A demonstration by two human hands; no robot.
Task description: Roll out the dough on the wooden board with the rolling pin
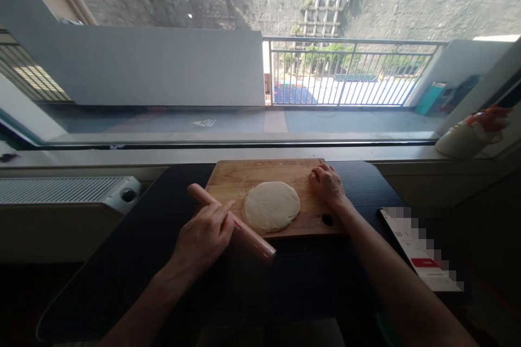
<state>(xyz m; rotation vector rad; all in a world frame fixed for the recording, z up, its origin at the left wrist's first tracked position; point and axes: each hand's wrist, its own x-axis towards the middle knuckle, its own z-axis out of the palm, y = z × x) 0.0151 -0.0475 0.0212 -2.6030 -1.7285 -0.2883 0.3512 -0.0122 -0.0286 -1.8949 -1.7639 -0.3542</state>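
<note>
Flat pale dough lies on the board — rolling pin aslant alongside.

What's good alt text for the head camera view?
Someone's left hand holds a rolling pin beside flattened dough on a wooden cutting board, while the right hand rests at the board's far right corner. The board lies on a black table before a window.

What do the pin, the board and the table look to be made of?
Pin: smooth and pinkish-tan, with a glossy glint near its lower end; coated wood or plastic, I can't tell which.
Board: most likely wood, fairly dull, going by its warm brown tone and faint grain.
Table: probably dark wood-look laminate, with low sheen and fine lines; stained wood is possible.
</note>
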